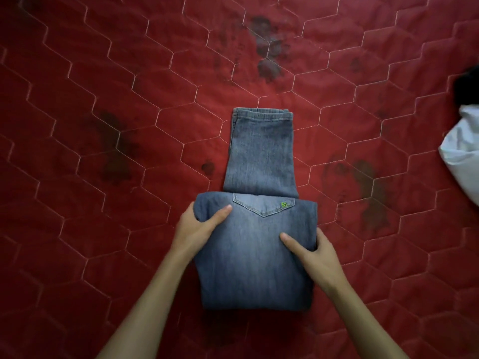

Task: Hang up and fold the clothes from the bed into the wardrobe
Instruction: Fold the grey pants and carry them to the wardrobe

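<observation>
Jeans of faded blue denim lie partly folded at the middle of a red quilted bed cover. The wide seat part is doubled up nearest the person, and the narrower legs stretch away toward 12 o'clock. A back pocket with a small green mark sits along the far edge of the fold.

The left hand grips the fold's edge at 9 o'clock, thumb flat on top and fingers curled out of sight beneath the denim. The right hand holds the edge at 3 o'clock the same way, thumb on top and fingers wrapped round the side.

Dark stains blotch the cover at 12 o'clock from the jeans, with more at 9 and 3 o'clock. Well apart at 2 o'clock, a crumpled white cloth lies at the frame's edge, with a black item just beyond it. Both are cut off, so what they are cannot be told. Nothing lies over the jeans but the thumbs. Both forearms run out of the frame at 6 o'clock.
</observation>
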{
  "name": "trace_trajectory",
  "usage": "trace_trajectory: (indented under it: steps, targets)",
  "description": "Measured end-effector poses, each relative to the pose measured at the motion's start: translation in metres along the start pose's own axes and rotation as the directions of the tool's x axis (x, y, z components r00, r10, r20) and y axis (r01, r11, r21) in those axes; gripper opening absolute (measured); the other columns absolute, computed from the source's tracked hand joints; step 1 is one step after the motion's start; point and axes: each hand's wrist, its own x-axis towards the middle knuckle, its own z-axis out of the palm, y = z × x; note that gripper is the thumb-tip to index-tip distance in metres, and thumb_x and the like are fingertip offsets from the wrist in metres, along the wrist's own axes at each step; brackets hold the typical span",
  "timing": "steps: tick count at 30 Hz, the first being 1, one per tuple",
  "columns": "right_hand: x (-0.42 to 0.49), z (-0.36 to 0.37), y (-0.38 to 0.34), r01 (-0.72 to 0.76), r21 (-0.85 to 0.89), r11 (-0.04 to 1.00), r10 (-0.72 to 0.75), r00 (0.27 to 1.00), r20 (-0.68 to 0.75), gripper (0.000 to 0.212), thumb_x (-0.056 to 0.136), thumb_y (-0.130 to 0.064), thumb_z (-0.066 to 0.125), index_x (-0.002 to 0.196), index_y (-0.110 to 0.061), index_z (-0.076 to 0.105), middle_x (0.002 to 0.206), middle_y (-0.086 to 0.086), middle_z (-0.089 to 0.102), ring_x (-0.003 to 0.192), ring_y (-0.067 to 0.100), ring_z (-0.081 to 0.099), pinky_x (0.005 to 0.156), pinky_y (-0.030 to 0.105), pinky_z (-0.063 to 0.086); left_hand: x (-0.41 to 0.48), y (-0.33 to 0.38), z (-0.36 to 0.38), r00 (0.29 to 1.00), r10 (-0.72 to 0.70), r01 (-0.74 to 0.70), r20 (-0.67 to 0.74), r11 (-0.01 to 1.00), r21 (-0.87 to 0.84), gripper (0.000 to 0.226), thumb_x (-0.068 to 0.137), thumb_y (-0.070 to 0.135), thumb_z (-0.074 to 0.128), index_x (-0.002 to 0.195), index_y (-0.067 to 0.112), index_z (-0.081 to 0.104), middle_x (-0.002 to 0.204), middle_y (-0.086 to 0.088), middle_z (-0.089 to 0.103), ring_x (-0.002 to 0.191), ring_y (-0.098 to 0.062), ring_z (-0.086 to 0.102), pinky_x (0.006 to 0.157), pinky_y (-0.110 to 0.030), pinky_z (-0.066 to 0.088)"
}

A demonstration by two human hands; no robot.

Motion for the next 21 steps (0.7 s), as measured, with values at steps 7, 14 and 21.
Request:
trace_trajectory:
  steps: [7,14,21]
  targets:
    - [-0.035,-0.004,0.027,-0.133,-0.175,0.976,0.149,0.986,0.08,0.051,0.07,-0.067,0.072,0.102,-0.027,0.067,0.103,-0.012,0.072,0.1,0.012,0.068,0.092,0.035,0.054,-0.06,-0.033,-0.012,0.943,-0.247,0.253,0.224,0.967,0.004,0.03,0.078,0.029,0.081,0.102,0.021,0.065,0.093,0.011,0.072,0.083,-0.001,0.067,0.053,-0.016,0.053]
    - [-0.085,-0.029,0.034,-0.19,-0.113,0.975,0.201,0.975,0.096,0.047,0.086,-0.052,0.065,0.117,-0.016,0.063,0.105,-0.005,0.071,0.1,0.014,0.067,0.093,0.035,0.05,-0.1,-0.024,-0.033,0.799,-0.467,0.417,0.379,0.884,0.21,0.056,0.067,0.056,0.081,0.11,0.025,0.067,0.096,0.006,0.078,0.097,-0.021,0.071,0.093,-0.046,0.052]
    - [-0.046,-0.071,-0.081,-0.049,0.29,0.956,0.04,0.999,0.037,0.065,0.074,-0.076,0.055,0.104,-0.02,0.071,0.102,-0.003,0.076,0.099,0.015,0.071,0.094,0.04,0.053,-0.066,0.061,-0.052,0.96,-0.248,0.269,0.129,0.945,-0.187,0.015,0.099,0.033,0.051,0.105,0.023,0.061,0.075,-0.007,0.075,0.058,-0.017,0.068,0.06,-0.03,0.043]
